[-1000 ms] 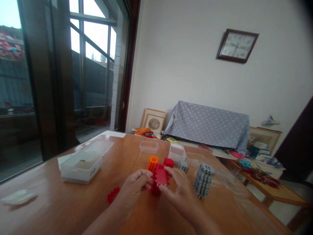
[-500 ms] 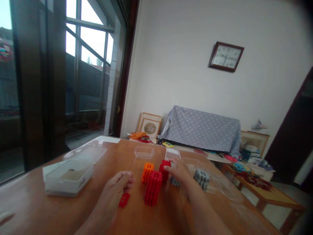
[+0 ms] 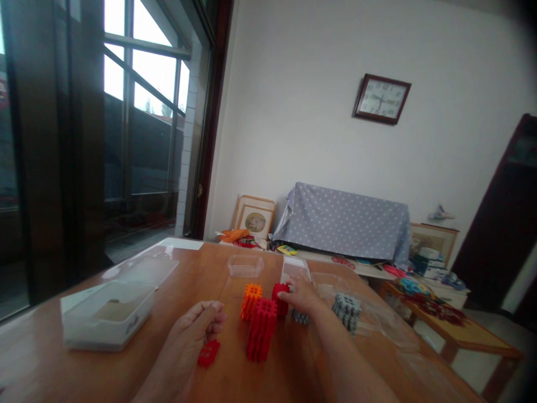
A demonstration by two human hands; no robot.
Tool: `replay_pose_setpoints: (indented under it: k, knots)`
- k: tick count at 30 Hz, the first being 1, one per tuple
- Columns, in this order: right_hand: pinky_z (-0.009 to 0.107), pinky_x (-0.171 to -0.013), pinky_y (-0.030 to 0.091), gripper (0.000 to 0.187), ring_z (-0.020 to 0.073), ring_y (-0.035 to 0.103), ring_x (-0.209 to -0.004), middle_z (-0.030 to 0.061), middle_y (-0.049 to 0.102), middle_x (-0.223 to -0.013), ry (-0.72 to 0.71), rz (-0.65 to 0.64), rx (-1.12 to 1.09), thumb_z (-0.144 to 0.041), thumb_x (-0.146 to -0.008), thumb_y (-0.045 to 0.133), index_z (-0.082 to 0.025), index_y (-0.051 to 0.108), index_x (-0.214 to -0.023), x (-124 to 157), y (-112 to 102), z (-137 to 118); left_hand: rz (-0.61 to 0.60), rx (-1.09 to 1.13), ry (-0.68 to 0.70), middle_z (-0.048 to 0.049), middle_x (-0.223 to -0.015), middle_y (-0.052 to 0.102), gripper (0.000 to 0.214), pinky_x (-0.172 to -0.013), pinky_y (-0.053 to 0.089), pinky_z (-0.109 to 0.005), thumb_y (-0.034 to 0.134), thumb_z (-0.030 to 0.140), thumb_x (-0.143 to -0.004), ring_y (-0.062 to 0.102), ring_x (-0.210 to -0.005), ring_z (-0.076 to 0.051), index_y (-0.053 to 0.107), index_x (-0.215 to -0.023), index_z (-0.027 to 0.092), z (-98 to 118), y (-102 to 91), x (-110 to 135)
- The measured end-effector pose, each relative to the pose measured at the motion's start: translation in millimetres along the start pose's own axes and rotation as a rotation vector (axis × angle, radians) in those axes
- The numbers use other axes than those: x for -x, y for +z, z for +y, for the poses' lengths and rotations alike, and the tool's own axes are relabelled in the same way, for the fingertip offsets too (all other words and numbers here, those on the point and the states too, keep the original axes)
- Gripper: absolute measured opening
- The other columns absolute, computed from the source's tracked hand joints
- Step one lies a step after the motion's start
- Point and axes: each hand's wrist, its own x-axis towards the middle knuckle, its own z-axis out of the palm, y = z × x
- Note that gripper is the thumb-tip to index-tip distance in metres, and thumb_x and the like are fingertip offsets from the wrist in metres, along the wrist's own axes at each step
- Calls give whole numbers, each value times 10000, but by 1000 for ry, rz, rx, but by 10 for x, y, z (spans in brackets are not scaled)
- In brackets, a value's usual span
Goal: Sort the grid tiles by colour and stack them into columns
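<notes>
My left hand is curled with the thumb against the fingers, above the table; whatever it may hold is hidden. A flat red notched plastic piece is just below its fingers. Reaching forward, my right hand has its thumb and fingers closed around the top of a dark red stack of notched pieces. A taller red stack stands upright between the hands, with an orange stack behind it. Partly under my right hand is a low grey stack; a taller grey stack stands further right.
A translucent box stands at the left, with a clear lid behind it. A small clear tray and a white container are toward the back. Clear plastic packaging lies at the right of the wooden table.
The view has shifted slightly, so the table items appear a little lower and further left. Both hands keep nearly the same places beside the stacks.
</notes>
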Motion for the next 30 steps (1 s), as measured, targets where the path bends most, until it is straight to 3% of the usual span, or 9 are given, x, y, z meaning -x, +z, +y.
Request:
replay_pose_setpoints:
  k: [9,15,21,23,26,30]
  knots:
    - [561,-1157,227,591,363,369,-1425,101,610,-1402,-8,54,-30,-584,-726,733,-228,689,-1194,51,59,51,-4,-26,0,-44,-900,697,388,-769,483,-290,665,555,-826,620,-832,-181,680,-935,183,-9,9,0]
    - [483,-1121,319,428,335,472,-1347,112,664,-1312,5,246,-88,-471,-817,663,-224,712,-1164,174,-54,-6,6,33,13,-33,-873,694,376,-721,475,-257,712,535,-780,604,-789,-159,685,-917,185,12,-16,-24]
    - [393,-897,482,469,261,636,-1028,114,703,-1135,34,470,-282,-466,-976,357,-175,632,-1221,698,-304,-391,27,-74,88,4,-815,662,267,-667,423,-219,669,449,-815,565,-725,-126,656,-864,187,149,-142,-65]
    - [328,-755,490,397,225,636,-838,72,714,-967,36,529,-524,-497,-949,453,-184,667,-1068,988,-373,-634,7,-207,137,19,-744,629,206,-608,382,-222,669,390,-796,528,-653,-125,661,-840,189,177,-219,-96]
    - [267,-643,442,308,186,570,-710,10,638,-754,4,396,-668,-476,-932,520,-210,663,-871,1412,-351,-1006,19,-369,169,17,-657,603,168,-575,349,-246,696,347,-731,526,-608,-158,684,-811,200,139,-327,-121]
    - [245,-615,430,301,171,562,-691,0,603,-727,-100,138,-799,-446,-940,514,-217,630,-782,1741,-17,-1301,40,-436,107,-46,-829,698,209,-720,412,-292,780,227,-561,631,-869,-269,699,-753,232,9,-375,-74]
